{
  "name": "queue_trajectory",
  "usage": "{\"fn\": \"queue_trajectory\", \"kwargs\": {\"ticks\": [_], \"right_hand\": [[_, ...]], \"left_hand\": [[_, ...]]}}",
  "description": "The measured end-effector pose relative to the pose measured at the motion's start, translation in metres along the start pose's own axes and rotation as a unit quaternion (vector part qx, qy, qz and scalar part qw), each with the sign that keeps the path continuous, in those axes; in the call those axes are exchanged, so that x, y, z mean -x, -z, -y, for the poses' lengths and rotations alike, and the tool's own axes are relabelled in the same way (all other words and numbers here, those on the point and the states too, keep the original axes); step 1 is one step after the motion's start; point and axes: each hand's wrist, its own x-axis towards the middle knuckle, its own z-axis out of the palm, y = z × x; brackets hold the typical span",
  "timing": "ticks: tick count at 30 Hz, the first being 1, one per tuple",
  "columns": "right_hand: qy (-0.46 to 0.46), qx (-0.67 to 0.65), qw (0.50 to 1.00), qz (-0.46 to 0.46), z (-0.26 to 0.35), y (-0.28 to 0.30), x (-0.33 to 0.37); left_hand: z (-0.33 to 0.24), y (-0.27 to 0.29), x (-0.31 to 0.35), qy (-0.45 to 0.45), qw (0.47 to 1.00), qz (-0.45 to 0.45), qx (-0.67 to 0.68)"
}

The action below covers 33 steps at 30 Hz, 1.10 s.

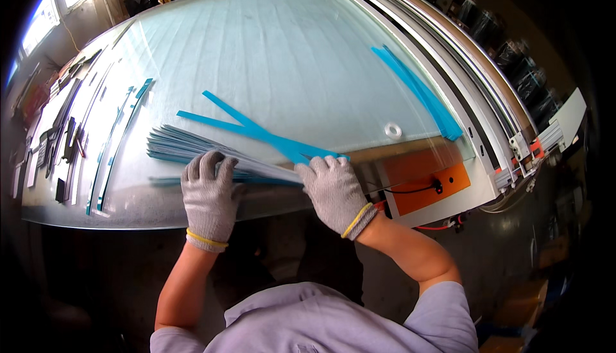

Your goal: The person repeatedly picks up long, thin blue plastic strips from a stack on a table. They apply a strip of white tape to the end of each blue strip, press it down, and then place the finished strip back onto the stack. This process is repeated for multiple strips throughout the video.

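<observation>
A fanned bundle of thin white and grey-blue strips [183,144] lies across the near part of the glass sheet [269,51]. My left hand [210,196], in a grey knit glove with a yellow cuff edge, has its fingers curled over the bundle's near side. Gripping the narrow right end of the same bundle is my gloved right hand [335,192]. Two bright blue strips [240,120] cross each other just beyond the bundle, and their near ends run to my right fingers. Both palms are hidden.
More blue strips [420,93] lie at the right, near a long metal rail [443,38]. A white ring [393,131] rests nearby. An orange panel [431,189] with a black cable sits at the near right corner. Tools and narrow offcuts [70,138] line the left side.
</observation>
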Motion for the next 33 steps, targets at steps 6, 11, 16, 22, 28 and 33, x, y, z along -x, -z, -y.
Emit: {"fn": "queue_trajectory", "kwargs": {"ticks": [6,11,16,22,28,33], "right_hand": [[-0.034,-0.1,0.994,-0.012,0.019,0.016,0.015],[-0.132,-0.213,0.966,-0.06,-0.039,0.019,0.006],[-0.122,-0.164,0.979,-0.009,-0.028,-0.001,0.005],[-0.102,-0.268,0.958,0.005,-0.045,0.003,0.02],[-0.164,-0.396,0.897,-0.108,-0.034,0.026,0.047],[-0.538,-0.499,0.678,-0.036,-0.027,0.023,0.1]], "left_hand": [[-0.01,-0.011,0.001,-0.112,0.985,0.104,0.076],[-0.002,-0.008,0.0,-0.154,0.976,0.099,0.12],[0.003,-0.002,-0.001,-0.166,0.966,0.126,0.156],[0.007,0.001,0.002,-0.141,0.973,0.119,0.139],[0.0,0.005,-0.003,-0.134,0.973,0.14,0.122],[0.001,0.002,-0.003,-0.148,0.967,0.14,0.153]]}}
